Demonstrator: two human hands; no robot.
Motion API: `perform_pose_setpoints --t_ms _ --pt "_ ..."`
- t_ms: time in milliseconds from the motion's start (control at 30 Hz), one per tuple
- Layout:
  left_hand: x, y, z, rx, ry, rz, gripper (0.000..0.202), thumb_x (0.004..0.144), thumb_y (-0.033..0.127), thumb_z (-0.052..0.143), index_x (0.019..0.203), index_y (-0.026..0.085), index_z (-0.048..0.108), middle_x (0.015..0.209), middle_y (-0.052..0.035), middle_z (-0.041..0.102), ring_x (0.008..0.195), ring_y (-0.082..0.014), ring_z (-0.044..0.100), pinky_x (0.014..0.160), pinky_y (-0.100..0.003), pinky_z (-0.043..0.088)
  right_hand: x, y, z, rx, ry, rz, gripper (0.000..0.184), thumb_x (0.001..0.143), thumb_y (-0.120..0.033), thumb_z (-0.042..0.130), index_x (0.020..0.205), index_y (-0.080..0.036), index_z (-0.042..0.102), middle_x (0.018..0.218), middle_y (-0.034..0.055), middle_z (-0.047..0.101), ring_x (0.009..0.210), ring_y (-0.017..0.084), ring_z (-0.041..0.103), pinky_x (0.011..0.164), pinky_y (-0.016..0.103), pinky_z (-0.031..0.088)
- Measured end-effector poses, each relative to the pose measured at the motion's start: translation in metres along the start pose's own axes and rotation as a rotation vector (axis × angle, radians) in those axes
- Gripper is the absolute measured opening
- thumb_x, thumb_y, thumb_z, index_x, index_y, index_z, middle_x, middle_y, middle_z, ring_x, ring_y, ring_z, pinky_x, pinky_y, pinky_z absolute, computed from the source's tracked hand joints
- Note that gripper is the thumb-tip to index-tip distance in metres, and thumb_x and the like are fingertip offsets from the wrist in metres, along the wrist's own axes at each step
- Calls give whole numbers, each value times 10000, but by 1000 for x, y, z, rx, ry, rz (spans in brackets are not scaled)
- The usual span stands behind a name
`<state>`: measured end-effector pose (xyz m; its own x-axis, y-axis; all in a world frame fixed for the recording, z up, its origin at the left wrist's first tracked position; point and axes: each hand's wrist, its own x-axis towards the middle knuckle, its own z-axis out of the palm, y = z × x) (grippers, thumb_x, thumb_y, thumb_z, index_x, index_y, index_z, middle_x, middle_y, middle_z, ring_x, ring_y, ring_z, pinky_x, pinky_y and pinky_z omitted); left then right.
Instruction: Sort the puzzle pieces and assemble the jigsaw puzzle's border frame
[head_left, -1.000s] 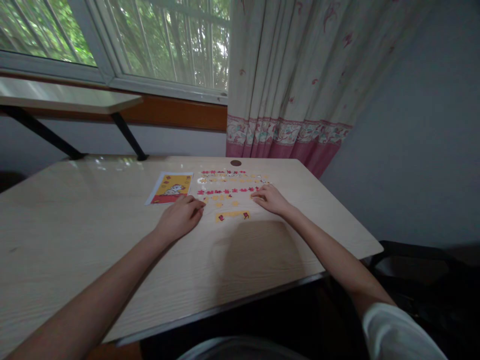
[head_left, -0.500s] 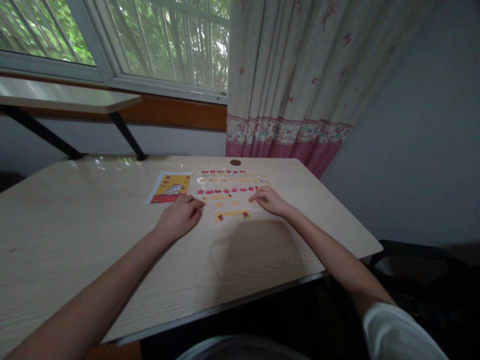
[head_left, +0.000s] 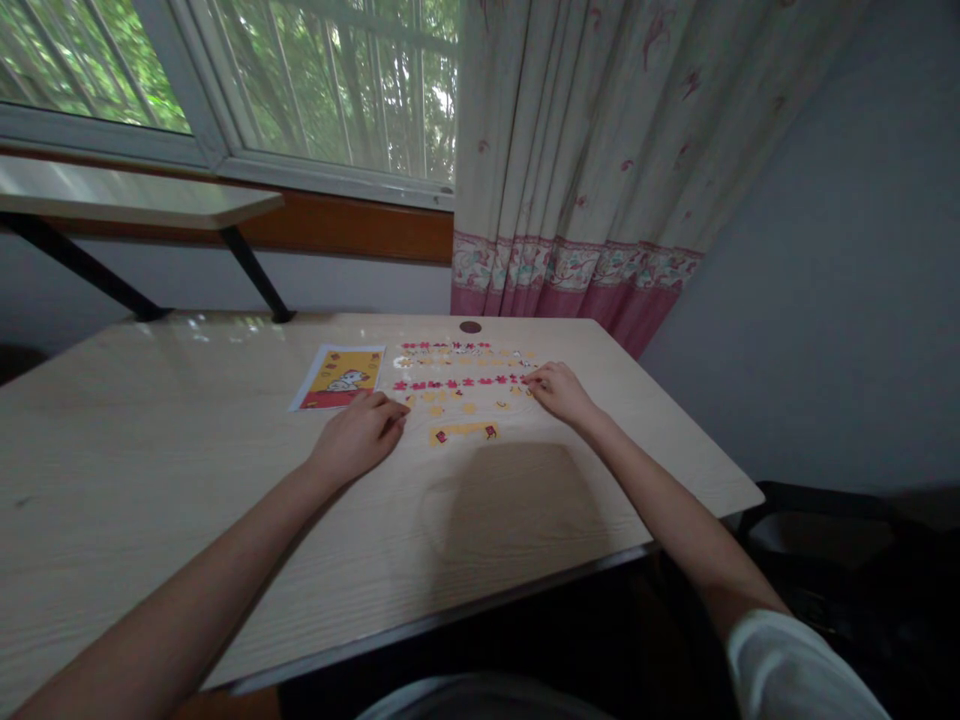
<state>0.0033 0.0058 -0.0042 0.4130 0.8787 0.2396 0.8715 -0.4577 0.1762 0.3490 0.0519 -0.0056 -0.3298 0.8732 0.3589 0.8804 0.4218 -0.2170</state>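
Puzzle pieces (head_left: 486, 380) lie between the curled left hand (head_left: 361, 436) and bent-fingered right hand (head_left: 562, 393), near both fingertips; whether either grips one, I cannot tell.

Red & yel pcs (head_left: 451, 384), yel/red pic (head_left: 346, 376), wht curtain (head_left: 555, 150) w/ pink motifs, lt woodgrain tbl (head_left: 337, 560).
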Motion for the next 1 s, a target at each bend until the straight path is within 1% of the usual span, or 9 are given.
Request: perform_pose_setpoints --t_ms 133,200,333,500,633,733,867,933,1000 --pt "0 0 -1 28 2 2 378 840 362 355 1000 166 636 948 -99 599 948 -255 522 812 -372 441 0 -6 5 -14 -34 -14 245 819 -354 543 956 -211 688 871 64 632 836 187 515 781 296 375" --pt "-1 0 -1 41 1 11 384 846 362 350 1005 157 633 945 -102 596 947 -255 522 817 -372 443 2 -10 8 -9 -46 -23 255 817 -376 545 944 -210 691 875 68 631 841 189 519 781 295 373" --pt "-1 -1 0 47 -1 21 381 850 353 346 1014 156 627 946 -101 594 951 -253 524 820 -368 444 7 -11 9 75 -85 -50 196 793 -326 584 887 -184 682 887 63 639 865 177 540 835 301 349" --pt "-1 0 1 43 11 10 381 847 357 346 1004 164 635 940 -100 597 947 -256 530 808 -365 448 10 -8 7 171 -114 -83 162 752 -272 626 876 -167 622 933 55 628 934 186 523 878 330 307" --pt "-1 1 0 27 21 0 379 843 355 357 995 161 644 932 -105 600 950 -264 531 795 -364 453 7 -11 6 205 -104 -49 110 756 -251 625 830 -172 604 892 39 635 898 181 507 858 321 309" --pt "-1 4 -2 5 31 -11 364 840 352 371 980 171 655 917 -101 607 943 -267 528 797 -370 450 3 -21 4 245 -52 -14 108 778 -278 608 832 -186 620 850 31 651 905 189 497 841 320 327" --pt "-4 23 -7 -153 63 23 328 837 341 406 965 176 659 903 -90 625 900 -242 544 796 -361 442 -2 -46 -5 380 25 -116 154 836 -293 542 880 -196 653 889 38 665 897 169 535 874 339 333" --pt "-7 40 -9 -325 58 65 292 839 312 420 934 183 664 880 -72 645 851 -209 560 783 -342 438 -6 -61 -8 481 -12 -180 176 841 -301 535 906 -199 662 880 37 666 862 152 561 866 331 356" --pt "-10 56 -9 -471 36 56 261 836 313 445 891 191 669 852 -58 658 799 -185 567 721 -308 441 -11 -76 -9 600 -84 -194 213 811 -326 572 961 -200 655 834 27 662 809 137 579 824 307 396"
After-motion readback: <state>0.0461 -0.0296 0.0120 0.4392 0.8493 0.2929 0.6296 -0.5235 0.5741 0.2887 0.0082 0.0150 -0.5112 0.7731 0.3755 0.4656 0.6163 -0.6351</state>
